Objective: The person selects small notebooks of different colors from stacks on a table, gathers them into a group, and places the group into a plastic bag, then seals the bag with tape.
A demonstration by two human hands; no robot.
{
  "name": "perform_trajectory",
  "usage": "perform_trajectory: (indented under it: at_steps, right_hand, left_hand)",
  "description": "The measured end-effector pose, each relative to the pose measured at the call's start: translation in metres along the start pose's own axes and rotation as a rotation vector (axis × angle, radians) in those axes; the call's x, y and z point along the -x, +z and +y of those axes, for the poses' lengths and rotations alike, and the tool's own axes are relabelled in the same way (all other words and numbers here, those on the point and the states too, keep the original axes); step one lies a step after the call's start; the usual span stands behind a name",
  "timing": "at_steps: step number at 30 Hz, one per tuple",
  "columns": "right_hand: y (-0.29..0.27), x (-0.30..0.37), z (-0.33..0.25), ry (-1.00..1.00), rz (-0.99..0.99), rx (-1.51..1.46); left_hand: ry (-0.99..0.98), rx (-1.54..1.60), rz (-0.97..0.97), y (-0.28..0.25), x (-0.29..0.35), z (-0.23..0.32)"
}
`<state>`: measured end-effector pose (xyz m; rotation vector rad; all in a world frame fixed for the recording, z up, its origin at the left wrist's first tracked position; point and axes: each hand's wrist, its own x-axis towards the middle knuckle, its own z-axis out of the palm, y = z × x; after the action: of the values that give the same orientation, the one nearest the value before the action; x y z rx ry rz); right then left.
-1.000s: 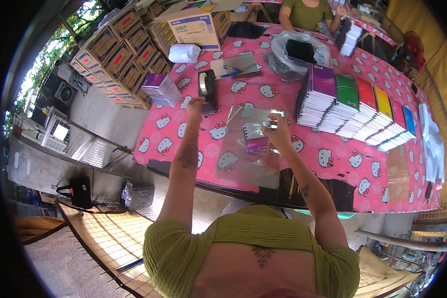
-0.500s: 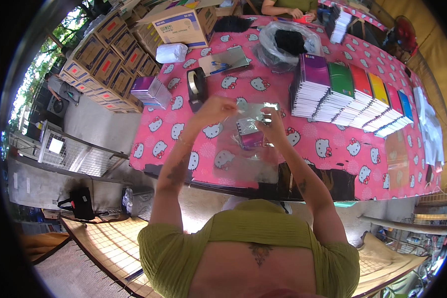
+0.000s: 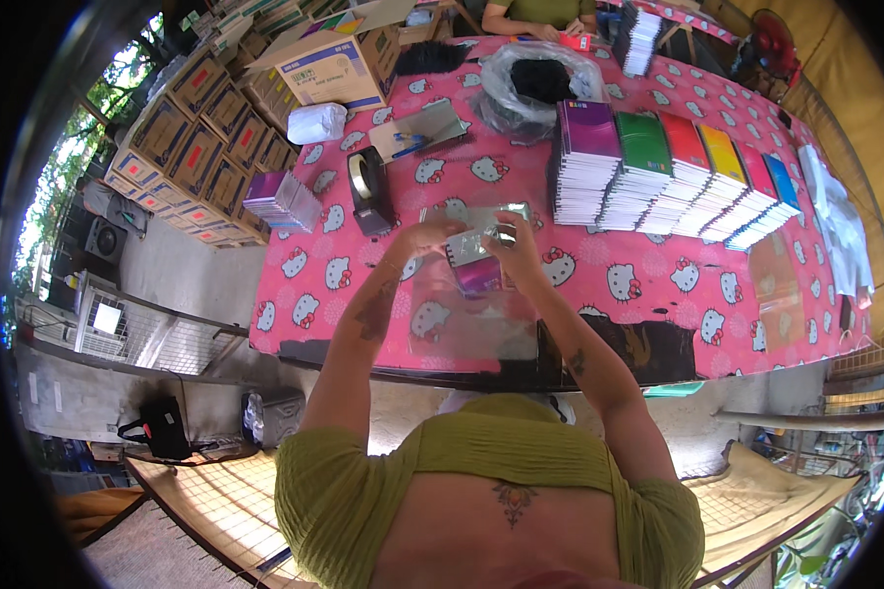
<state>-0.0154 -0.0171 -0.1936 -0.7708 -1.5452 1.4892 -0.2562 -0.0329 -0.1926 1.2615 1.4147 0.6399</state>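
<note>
A small spiral notebook point(image 3: 478, 279) with a purple lower part lies in front of me, with shiny clear plastic point(image 3: 469, 247) over its upper part. My left hand point(image 3: 430, 238) is closed at the notebook's upper left corner, fingertips pinched on the plastic. On the other side my right hand point(image 3: 517, 250) grips the notebook's upper right edge through the plastic, thumb toward the middle. Glare hides where the plastic's folds end. Beneath them a clear plastic sheet point(image 3: 462, 334) is spread over the pink patterned tablecloth point(image 3: 609, 319).
A black tape dispenser point(image 3: 371, 201) stands left of my hands, near a stack of purple notebooks point(image 3: 283, 201). Coloured notebook stacks point(image 3: 643, 157) rise to the right. Behind are a plastic bag point(image 3: 501, 108), a carton point(image 3: 339, 74) and another person's hands point(image 3: 565, 37).
My left hand has come down and right, from above the sheet to the notebook's corner. My right hand keeps its hold. The whole view has shifted slightly.
</note>
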Motion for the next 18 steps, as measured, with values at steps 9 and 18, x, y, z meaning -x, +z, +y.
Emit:
perform_trajectory:
  at_steps: [9,18]
  right_hand:
    - [-0.006,0.093,0.08,0.516,-0.084,-0.424]
    - [-0.008,0.074,0.001,0.462,-0.157,-1.028]
  left_hand:
    - [0.551,-1.187,0.742,0.117,0.075,0.087]
    - [0.376,0.003,0.698,0.129,0.089,0.035]
